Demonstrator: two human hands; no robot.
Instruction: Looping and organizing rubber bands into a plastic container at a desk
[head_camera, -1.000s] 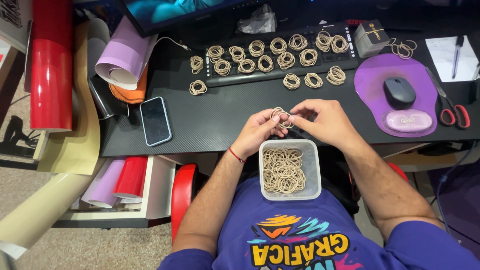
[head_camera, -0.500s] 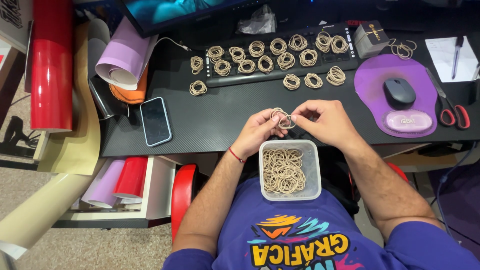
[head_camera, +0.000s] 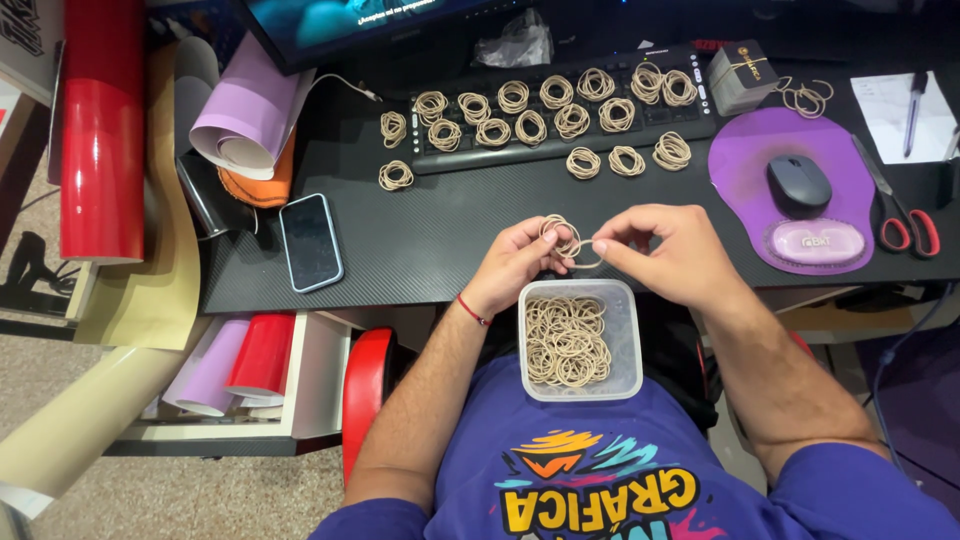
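The left hand (head_camera: 520, 262) pinches a small bundle of tan rubber bands (head_camera: 562, 238) between thumb and fingers, just above the tub (head_camera: 580, 345). The right hand (head_camera: 672, 258) has its thumb and forefinger closed on one band, pulled out from the bundle toward the right. The step in hand looks like gathering loose bands into a small coil; a judgement from the grip and from the finished coils (head_camera: 545, 122) lying in rows on the keyboard (head_camera: 690, 118) and on the dark surface (head_camera: 420, 235). The next move likely calls for a fine pinch and light tension, since the bands are thin, stretchy and prone to snap back or slip.

The tub is clear plastic, square with rounded corners, resting on the person's lap and holding a tangled heap of loose bands. The surface has a woven, carbon-like texture. A phone (head_camera: 311, 241) lies flat to the left; glossy vinyl rolls (head_camera: 100, 130) stand beyond it.
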